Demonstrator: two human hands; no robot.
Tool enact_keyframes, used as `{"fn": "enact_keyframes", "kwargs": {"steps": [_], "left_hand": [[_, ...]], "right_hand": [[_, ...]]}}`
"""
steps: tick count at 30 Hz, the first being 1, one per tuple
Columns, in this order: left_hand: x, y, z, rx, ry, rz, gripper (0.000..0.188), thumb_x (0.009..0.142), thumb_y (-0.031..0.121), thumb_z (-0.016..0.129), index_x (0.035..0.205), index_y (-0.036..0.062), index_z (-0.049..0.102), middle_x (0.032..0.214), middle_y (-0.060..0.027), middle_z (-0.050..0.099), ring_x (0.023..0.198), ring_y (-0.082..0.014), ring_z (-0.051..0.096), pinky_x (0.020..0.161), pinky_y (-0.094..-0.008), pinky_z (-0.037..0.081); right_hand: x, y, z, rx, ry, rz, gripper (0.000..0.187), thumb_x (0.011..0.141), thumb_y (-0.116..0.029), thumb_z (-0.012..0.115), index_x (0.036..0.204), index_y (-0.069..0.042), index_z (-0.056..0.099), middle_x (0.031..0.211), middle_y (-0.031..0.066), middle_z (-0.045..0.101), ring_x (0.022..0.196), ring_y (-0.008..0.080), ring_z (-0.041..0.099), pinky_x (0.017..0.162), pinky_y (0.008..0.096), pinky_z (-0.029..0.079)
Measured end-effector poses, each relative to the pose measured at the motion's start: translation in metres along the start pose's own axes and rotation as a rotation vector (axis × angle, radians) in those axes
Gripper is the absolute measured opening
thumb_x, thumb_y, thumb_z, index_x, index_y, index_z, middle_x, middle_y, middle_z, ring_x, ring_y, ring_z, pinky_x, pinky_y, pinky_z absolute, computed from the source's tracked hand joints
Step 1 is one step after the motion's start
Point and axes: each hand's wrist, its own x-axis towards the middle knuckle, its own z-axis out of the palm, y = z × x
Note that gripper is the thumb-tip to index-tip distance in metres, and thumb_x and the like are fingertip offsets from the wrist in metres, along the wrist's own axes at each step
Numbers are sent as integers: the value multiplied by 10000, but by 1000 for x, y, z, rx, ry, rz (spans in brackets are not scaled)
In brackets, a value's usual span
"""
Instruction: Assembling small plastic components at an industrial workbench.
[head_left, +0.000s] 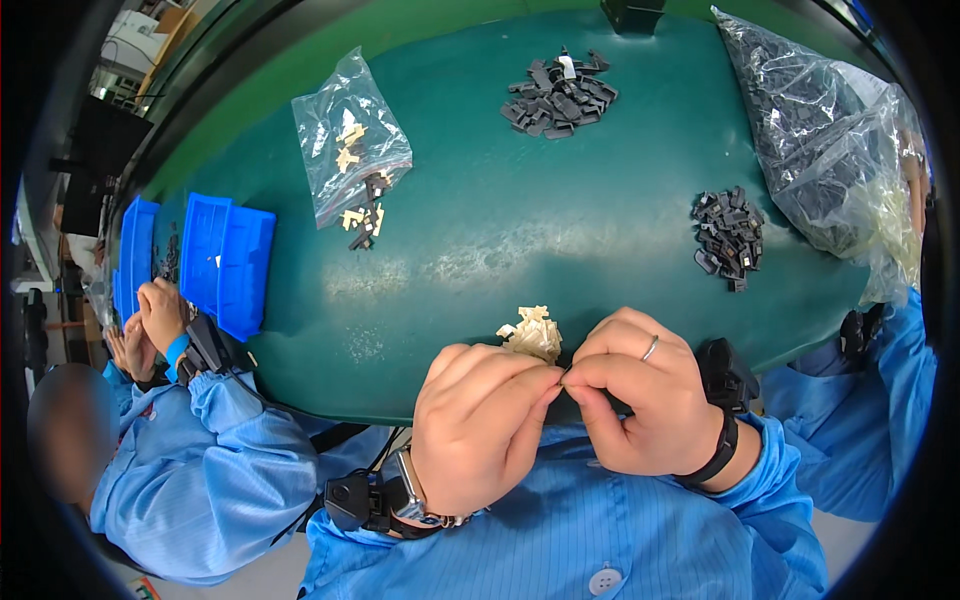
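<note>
My left hand (480,415) and my right hand (640,395) meet at the table's near edge, thumbs and forefingers pinched together. A tiny dark piece (565,371) shows between the fingertips, mostly covered by them, so its exact kind is unclear. Right behind my fingers lies a heap of small flat cream-coloured pieces (535,332), partly hidden by my left hand. To the right sits a pile of small black plastic parts (730,235). Farther off, a larger pile of dark grey plastic parts (560,95) is spread on the green table mat (480,220).
A clear zip bag (345,130) with cream pieces lies far left, mixed black and cream pieces (365,220) by its mouth. Blue bins (230,265) stand left, near a co-worker's hands (155,320). A big clear bag of black parts (820,140) fills the far right.
</note>
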Motion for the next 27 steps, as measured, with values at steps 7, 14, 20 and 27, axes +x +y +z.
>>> {"fn": "enact_keyframes", "kwargs": {"steps": [7, 14, 20, 27], "left_hand": [[1, 3, -2, 1, -35, -30, 93, 766, -36, 664, 851, -1, 653, 806, -103, 673, 700, -271, 619, 680, -340, 456], [-2, -4, -6, 33, -42, -49, 113, 744, -32, 684, 847, 7, 662, 805, -95, 677, 704, -260, 627, 674, -343, 455], [0, 0, 1, -7, -68, 33, 205, 724, -18, 723, 920, 5, 671, 848, -87, 667, 750, -245, 637, 680, -350, 447], [2, 1, 1, -3, -72, 22, 111, 743, -43, 667, 838, 15, 656, 795, -90, 668, 686, -254, 611, 665, -342, 442]], "right_hand": [[-1, 0, -1, -20, -22, 10, 154, 716, 52, 671, 848, -9, 621, 793, 98, 592, 668, 278, 563, 584, 354, 472], [-6, -5, -7, -78, -14, 72, 152, 708, 57, 663, 837, -3, 610, 781, 106, 593, 654, 283, 556, 578, 358, 463], [-7, -8, -5, -30, -14, 87, 141, 716, 56, 661, 834, -2, 610, 775, 108, 597, 659, 288, 557, 584, 362, 462], [-6, -9, -4, -32, -38, 107, 114, 722, 46, 649, 813, -7, 606, 759, 100, 582, 661, 289, 545, 599, 364, 460]]}}
